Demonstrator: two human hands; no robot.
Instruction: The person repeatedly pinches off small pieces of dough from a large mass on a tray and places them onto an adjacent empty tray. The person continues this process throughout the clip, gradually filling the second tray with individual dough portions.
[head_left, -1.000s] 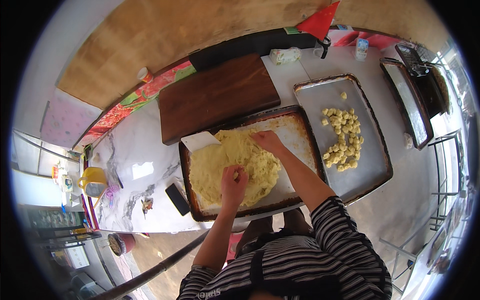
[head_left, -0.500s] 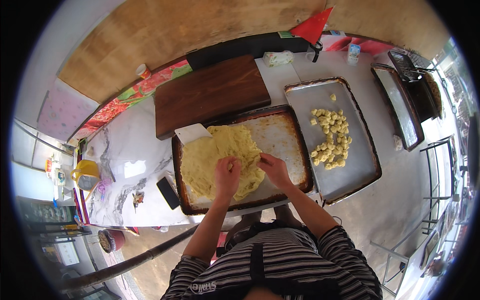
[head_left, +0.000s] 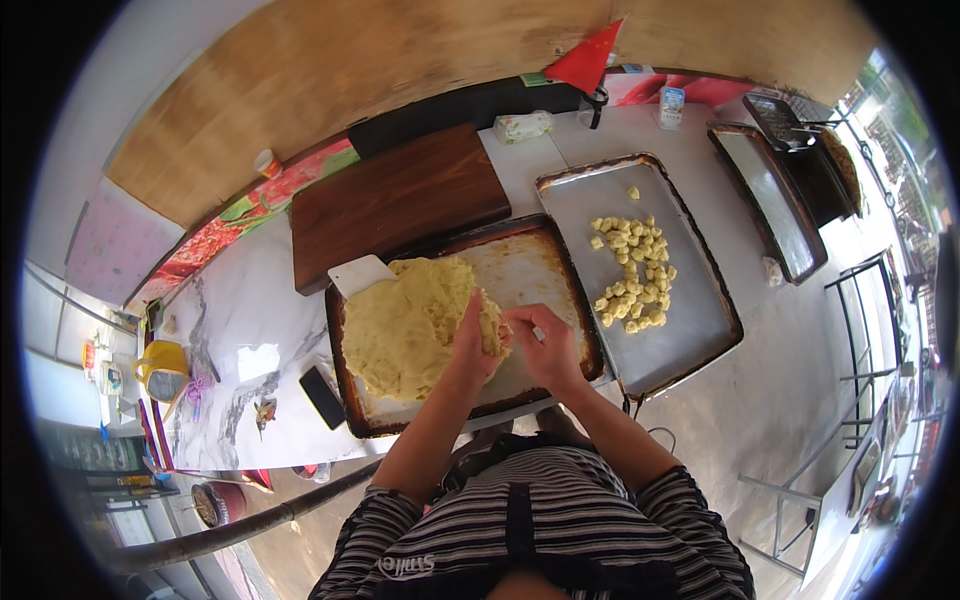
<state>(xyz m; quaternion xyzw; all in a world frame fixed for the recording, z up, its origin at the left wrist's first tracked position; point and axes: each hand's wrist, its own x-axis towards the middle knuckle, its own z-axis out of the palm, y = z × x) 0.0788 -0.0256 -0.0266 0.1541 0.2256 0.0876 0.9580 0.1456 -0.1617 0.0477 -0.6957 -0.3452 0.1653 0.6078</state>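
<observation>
A large mass of soft yellow dough (head_left: 395, 335) covers the left part of a dark-rimmed baking tray (head_left: 578, 292). At the dough's right edge, my left hand (head_left: 474, 345) is turned on its side and closed around some dough. My right hand (head_left: 550, 352) is just beside it over the tray, its fingers bent and pressed together near the left fingertips; anything small between them is hidden. A white dough scraper (head_left: 360, 275) lies at the dough's upper left edge. Several small dough pieces (head_left: 628, 290) rest in a second baking tray (head_left: 690, 345) to the right.
Behind the dough tray lies a thick brown wooden board (head_left: 395, 205). A black phone (head_left: 322, 396) is left of the tray. A tissue pack (head_left: 523, 127) and a red flag (head_left: 588, 60) stand at the back. Another tray (head_left: 765, 200) sits at the far right, a yellow container (head_left: 163, 370) far left.
The whole view has shifted, so the table appears further left. My left hand has turned onto its side, and my right hand has drawn in with its fingers bent.
</observation>
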